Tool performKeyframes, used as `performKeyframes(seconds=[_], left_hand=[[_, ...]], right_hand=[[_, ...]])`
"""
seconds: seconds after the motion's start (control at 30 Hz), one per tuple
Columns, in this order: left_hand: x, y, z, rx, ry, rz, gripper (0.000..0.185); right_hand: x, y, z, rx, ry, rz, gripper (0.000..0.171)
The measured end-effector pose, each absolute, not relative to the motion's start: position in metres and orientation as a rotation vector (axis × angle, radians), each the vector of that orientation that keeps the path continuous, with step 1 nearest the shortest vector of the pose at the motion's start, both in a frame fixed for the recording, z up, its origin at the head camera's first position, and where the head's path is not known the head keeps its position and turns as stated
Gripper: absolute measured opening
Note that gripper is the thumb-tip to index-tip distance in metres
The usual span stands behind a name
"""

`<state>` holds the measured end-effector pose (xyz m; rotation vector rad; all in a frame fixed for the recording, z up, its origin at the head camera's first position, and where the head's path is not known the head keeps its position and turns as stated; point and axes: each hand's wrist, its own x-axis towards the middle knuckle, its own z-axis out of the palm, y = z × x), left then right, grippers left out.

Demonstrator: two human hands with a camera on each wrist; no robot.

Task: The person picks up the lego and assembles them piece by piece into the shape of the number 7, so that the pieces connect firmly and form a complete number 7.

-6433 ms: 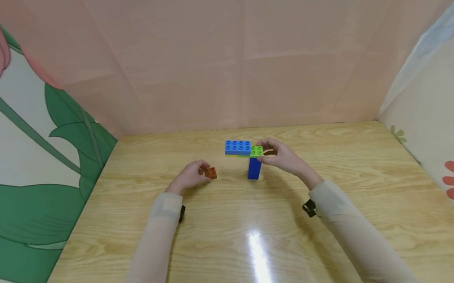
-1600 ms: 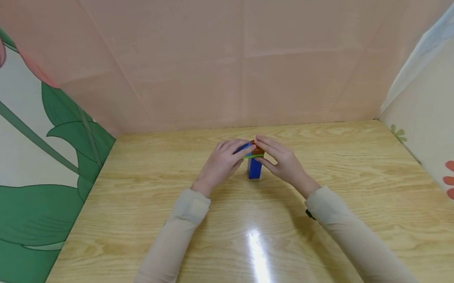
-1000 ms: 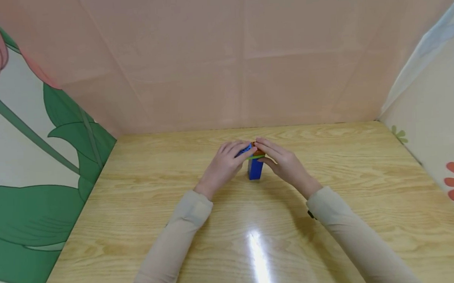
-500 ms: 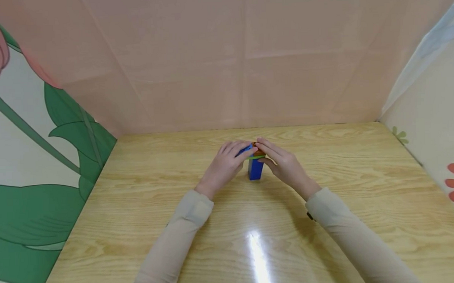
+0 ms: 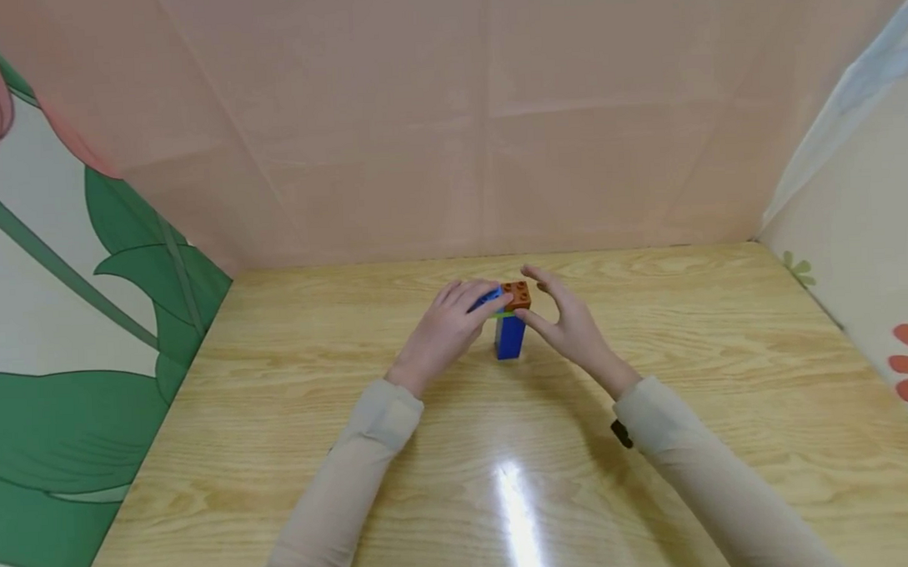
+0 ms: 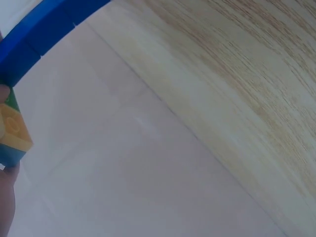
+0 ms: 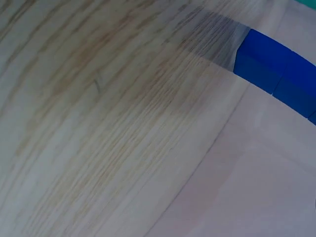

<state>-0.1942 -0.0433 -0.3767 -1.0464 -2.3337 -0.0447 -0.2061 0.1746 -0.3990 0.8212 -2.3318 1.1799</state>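
Note:
A tall column of blue toy bricks [image 5: 510, 338] stands upright on the table and runs across a corner of both wrist views. On top is a thin green brick [image 5: 504, 315], bearing a square orange-brown brick [image 5: 518, 295] with its studs showing. My left hand [image 5: 442, 332] grips the overhanging blue brick [image 5: 492, 295], its forefinger reaching over the orange-brown one. In the left wrist view, digits show at a yellow brick [image 6: 15, 126] in that overhang. My right hand [image 5: 574, 328] has thumb and fingers spread around the orange-brown brick, thumb tip right at its front corner.
The wooden table [image 5: 460, 450] extends all round the column. Behind its far edge hangs a pinkish cloth [image 5: 359, 153]. Printed panels with leaves [image 5: 132, 303] and flowers flank the left and right sides.
The orange-brown brick went from my left hand beside the column to its top. Both hands pressed there. Just now my right fingers lifted and spread, uncovering its studs; my left hand stayed.

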Motion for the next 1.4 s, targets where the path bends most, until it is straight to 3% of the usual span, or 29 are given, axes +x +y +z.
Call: performKeyframes(seconds=[0.3, 0.77, 1.03, 1.4], left_hand=[[-0.197, -0.047, -0.380, -1.062, -2.354, -0.397, 0.052], [-0.194, -0.070, -0.382, -0.751, -2.497, -1.010, 0.064], [-0.195, -0.073, -0.389, -0.697, -2.487, -1.398, 0.053], [-0.195, -0.072, -0.397, -0.644, -2.448, -1.586, 0.047]], right_hand=[[-0.207, 0.177, -0.398, 0.810, -2.354, 1.242, 0.049], [-0.205, 0.176, -0.399, 0.712, -2.424, 1.358, 0.048], [-0.206, 0.176, -0.401, 0.688, -2.444, 1.379, 0.050], [-0.204, 0.178, -0.407, 0.678, -2.465, 1.377, 0.053]])
